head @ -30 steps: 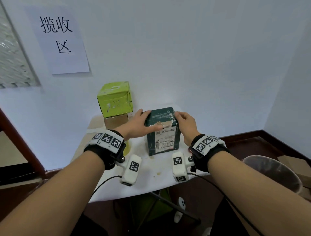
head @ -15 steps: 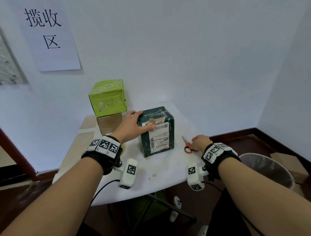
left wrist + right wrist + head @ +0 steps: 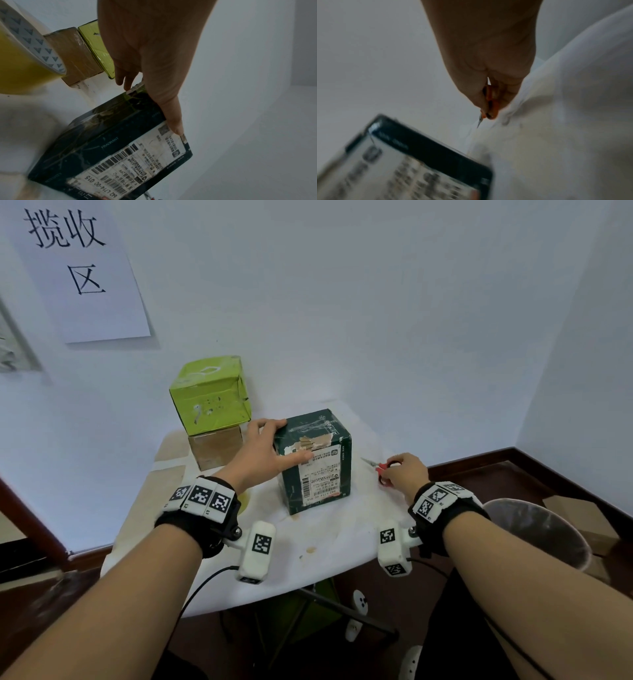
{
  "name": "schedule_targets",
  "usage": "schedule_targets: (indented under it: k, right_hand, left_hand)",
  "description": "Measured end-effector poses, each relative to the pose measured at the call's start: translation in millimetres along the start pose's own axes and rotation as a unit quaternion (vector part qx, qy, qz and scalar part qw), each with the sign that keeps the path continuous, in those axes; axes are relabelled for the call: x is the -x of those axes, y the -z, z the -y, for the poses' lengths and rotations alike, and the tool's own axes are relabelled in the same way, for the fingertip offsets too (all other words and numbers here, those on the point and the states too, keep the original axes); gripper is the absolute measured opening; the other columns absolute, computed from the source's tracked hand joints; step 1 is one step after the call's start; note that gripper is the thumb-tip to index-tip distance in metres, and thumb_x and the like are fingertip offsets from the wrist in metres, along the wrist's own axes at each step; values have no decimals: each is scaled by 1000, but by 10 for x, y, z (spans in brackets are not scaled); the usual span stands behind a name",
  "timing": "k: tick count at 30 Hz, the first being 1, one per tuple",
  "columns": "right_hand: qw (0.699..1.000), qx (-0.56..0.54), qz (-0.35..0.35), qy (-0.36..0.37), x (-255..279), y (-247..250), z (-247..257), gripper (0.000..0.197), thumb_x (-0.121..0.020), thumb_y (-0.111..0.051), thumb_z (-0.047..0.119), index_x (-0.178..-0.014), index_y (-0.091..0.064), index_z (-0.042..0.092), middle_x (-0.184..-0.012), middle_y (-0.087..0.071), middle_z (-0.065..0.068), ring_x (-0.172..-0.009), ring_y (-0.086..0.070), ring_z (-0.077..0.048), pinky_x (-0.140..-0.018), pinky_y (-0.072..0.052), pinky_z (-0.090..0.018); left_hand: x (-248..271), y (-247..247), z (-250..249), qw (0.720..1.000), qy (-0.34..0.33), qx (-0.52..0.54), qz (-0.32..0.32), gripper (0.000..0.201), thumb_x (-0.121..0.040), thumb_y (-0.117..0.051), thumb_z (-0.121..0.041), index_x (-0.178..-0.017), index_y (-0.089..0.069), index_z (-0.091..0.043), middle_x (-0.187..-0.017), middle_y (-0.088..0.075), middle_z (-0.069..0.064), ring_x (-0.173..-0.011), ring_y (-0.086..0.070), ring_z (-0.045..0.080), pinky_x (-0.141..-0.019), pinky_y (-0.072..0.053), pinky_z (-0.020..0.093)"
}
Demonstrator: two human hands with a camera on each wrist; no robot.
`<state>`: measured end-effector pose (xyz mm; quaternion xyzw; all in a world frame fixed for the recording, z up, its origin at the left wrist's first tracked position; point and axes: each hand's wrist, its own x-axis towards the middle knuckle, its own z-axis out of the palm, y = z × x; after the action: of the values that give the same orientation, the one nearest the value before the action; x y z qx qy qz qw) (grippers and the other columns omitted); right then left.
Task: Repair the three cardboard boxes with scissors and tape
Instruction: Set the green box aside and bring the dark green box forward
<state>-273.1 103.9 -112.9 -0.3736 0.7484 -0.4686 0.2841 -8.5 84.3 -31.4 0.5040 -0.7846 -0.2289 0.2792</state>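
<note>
Risk is slipping: right hand point(image 3: 407, 475) pinches red-handled metal scissors point(image 3: 383, 469); left hand point(image 3: 265, 455) lies flat on dark green cardboard box point(image 3: 317, 470); torn tape may lift.

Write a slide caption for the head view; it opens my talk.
Left hand steadies the dark green box while the right hand grips red scissors.

This looks like a parcel collection corner in a plain room. A white paper sign with large black Chinese characters point(image 3: 80, 265) hangs on the bare pale wall. Beneath it a small table under a white cloth point(image 3: 329, 539) carries a dark green cardboard box bearing a barcoded shipping label point(image 3: 317, 470), and a lime-green box point(image 3: 209, 396) stacked on a brown cardboard box point(image 3: 215, 451).
</note>
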Motion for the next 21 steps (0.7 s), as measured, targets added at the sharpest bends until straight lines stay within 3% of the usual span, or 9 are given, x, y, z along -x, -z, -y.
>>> schedule_targets:
  k: [2,4,8,11,13,18,21]
  right_hand:
    - [987,-155,-30,-19,24,36,70,18,-78,-72,4,-92,-62,9,-98,-67,-15,-89,-65,-27,-78,-54,-35]
    - [958,-281,-50,-27,29,100,203,22,-85,-65,5,-107,-60,4,-95,-66,-11,-74,-59,-15,-64,-47,-23]
    - [892,-450,-48,-5,163,279,632,13,-95,-46,2,-96,-53,13,-84,-65,-9,-71,-61,-14,-60,-52,-19]
    - [874,-485,-9,35,305,234,839,12,-95,-53,4,-106,-51,7,-80,-62,-9,-69,-61,-14,-57,-53,-17]
    - [872,-484,37,58,389,153,905,18,-91,-60,3,-107,-52,6,-82,-61,-8,-69,-61,-13,-62,-54,-17]
    - [870,-458,159,92,599,10,985,6,-89,-63,1,-88,-59,5,-76,-60,-4,-66,-60,-10,-71,-57,-20]
    - [893,-386,197,121,665,-42,1010,1,-89,-64,5,-88,-63,5,-72,-60,-4,-64,-59,-8,-68,-56,-20]
  left_hand:
    - [-8,-4,5,1000,-3,8,1,91,-70,-76,-55,-143,-35,-19,-136,-27,-3,-125,-39,11,-105,-33,24]
    - [-9,-5,5,1000,-18,10,-4,89,-69,-76,-54,-142,-37,-21,-135,-28,-4,-123,-40,10,-104,-34,23]
    - [-6,-33,32,992,-99,-24,-70,83,-70,-79,-46,-139,-41,-23,-140,-23,-1,-122,-39,12,-102,-33,18]
    - [-9,-78,96,989,-125,-33,-77,82,-70,-81,-41,-139,-40,-23,-143,-18,2,-127,-35,15,-105,-31,19]
    - [-7,-87,129,991,-115,-27,-68,83,-70,-82,-41,-140,-38,-25,-143,-17,1,-128,-34,17,-105,-31,19]
    - [-10,-74,127,994,-100,-4,-51,85,-69,-83,-39,-140,-37,-27,-139,-16,-5,-127,-36,15,-104,-35,20]
    - [-19,-88,136,994,-100,13,-51,84,-70,-83,-38,-140,-37,-28,-136,-16,-8,-129,-35,14,-106,-37,23]
